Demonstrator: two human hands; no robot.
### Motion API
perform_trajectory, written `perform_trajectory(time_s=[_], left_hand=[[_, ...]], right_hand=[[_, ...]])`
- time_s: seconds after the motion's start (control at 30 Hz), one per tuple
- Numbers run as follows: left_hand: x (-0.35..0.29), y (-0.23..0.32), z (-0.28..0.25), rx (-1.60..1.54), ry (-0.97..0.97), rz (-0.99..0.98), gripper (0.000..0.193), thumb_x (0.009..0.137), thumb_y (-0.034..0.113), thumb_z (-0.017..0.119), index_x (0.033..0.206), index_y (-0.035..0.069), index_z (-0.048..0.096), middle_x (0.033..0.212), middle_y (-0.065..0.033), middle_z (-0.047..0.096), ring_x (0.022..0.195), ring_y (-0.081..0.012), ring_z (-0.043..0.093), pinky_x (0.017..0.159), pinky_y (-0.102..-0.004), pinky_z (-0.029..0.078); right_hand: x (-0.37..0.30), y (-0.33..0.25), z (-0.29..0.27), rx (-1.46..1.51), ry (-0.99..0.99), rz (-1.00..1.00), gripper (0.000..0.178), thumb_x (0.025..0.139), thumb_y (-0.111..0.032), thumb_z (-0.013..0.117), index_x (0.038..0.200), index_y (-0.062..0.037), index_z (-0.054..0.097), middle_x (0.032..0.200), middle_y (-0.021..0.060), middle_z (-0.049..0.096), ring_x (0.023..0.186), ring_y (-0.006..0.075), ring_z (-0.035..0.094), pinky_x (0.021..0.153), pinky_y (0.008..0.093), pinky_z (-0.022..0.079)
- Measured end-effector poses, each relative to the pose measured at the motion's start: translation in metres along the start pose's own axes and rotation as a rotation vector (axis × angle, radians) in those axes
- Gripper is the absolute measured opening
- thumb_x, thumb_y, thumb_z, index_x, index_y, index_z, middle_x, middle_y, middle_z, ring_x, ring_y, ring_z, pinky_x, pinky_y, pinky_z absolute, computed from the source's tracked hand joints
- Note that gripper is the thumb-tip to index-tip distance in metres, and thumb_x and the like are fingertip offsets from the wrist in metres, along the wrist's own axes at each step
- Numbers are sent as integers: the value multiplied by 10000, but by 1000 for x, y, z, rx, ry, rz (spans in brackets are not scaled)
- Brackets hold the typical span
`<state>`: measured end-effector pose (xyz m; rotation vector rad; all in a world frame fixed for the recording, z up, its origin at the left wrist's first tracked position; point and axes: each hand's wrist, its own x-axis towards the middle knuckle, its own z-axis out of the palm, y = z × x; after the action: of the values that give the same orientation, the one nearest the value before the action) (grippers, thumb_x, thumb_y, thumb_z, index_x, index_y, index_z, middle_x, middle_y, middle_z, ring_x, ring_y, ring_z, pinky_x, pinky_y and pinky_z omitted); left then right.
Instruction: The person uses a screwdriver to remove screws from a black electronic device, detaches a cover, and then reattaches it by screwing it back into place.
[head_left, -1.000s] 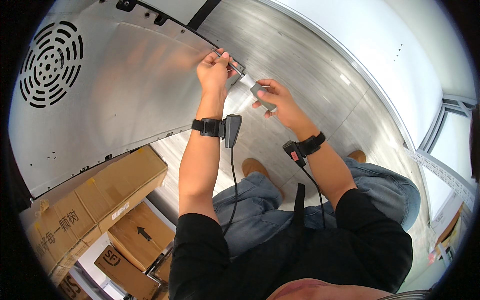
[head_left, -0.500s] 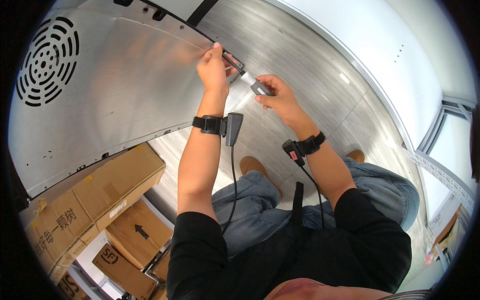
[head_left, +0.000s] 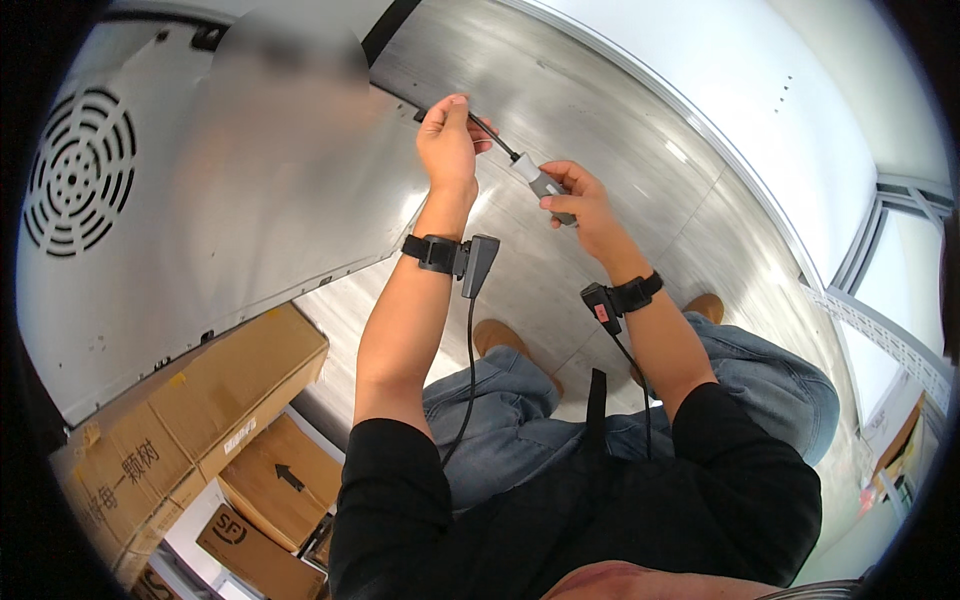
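One screwdriver (head_left: 527,169) slants from right grip (head_left: 588,208) to left grip (head_left: 449,150).

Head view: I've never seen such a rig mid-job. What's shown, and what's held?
No robot here: these are a person's bare hands, seen by a camera worn on the head, looking down; picture left is the person's left. The right hand holds a grey-handled screwdriver. The left hand is at the shaft's far end; the tip is hidden. At left is a large metal panel with a round slotted vent; cardboard boxes appear below it. Each wrist wears a black strap with a small wired box.
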<state>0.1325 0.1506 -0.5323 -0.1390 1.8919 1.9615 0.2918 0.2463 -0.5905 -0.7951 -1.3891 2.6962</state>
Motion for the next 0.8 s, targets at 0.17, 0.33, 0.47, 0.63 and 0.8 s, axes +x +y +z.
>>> perform_trajectory(time_s=[0.17,0.33,0.47,0.63,0.8], left_hand=[[10,-26,52,-74,-273,-54,219,952,194,484,1053,31,589,829,-70,632,723,-142,606,606,-270,495],[8,-57,136,31,-599,-141,221,957,188,488,1077,32,589,857,-81,639,754,-135,571,670,-277,466],[-11,-79,210,127,-769,-192,177,946,175,519,978,31,617,862,-80,658,721,-125,576,646,-264,469],[-41,-111,288,325,-954,-79,156,941,167,529,928,41,620,852,-63,655,733,-124,575,660,-261,463],[-34,-119,344,279,-918,-163,166,922,158,553,967,26,644,835,-44,639,762,-115,566,693,-262,451]], right_hand=[[-19,-12,-52,142,129,-16,364,739,-41,632,1098,-48,569,923,35,571,775,125,565,545,250,431],[-59,-20,-122,276,301,-51,311,745,-38,614,1055,-44,580,903,41,580,763,135,589,516,258,428],[-97,-22,-164,356,446,-144,282,752,-41,594,1034,-42,582,901,53,582,741,139,601,502,259,436],[-136,-15,-202,522,586,-226,243,752,-51,567,996,-39,572,878,79,587,694,144,609,488,259,445],[-141,-7,-227,588,627,-256,249,746,-50,539,995,-33,549,857,111,602,682,150,606,490,257,462]])
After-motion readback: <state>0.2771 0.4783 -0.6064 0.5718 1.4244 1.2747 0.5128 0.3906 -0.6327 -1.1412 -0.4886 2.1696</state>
